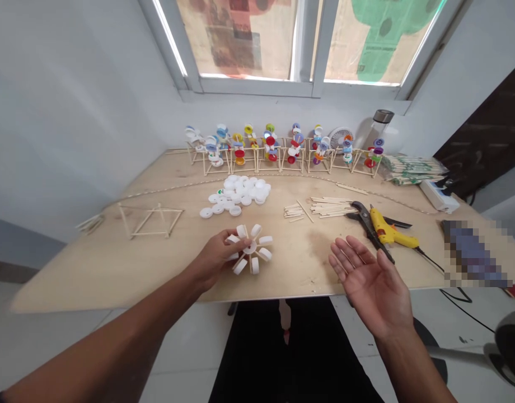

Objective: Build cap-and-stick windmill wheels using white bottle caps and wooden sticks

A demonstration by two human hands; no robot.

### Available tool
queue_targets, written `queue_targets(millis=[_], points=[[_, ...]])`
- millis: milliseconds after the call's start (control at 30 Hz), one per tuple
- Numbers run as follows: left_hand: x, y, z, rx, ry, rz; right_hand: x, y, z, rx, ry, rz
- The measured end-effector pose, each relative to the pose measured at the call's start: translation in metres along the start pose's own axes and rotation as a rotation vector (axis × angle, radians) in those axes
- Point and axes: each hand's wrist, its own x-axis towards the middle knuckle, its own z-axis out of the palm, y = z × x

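Left hand [219, 251] pinches a spoked white wheel [252, 248]; right hand [369, 280] apart, open, palm up. Wheel-handling stage, I judge; next move probably calls for a light grip.

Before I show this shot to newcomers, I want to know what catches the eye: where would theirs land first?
Probably on the row of colourful models, at the back of the table below the window. Next might come the white wheel in the fingers of the left hand, then the yellow glue gun on the right.
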Motion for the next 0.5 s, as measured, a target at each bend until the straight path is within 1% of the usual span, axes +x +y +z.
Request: queue_targets(millis=[233,500], points=[[0.0,0.005,-0.001,0.028,0.004,-0.022,-0.001,0.004,0.001,-0.005,0.012,0.022],[-0.004,0.011,-0.01,0.047,-0.08,-0.042,-0.003,0.01,0.004,-0.005,0.0,0.07]])
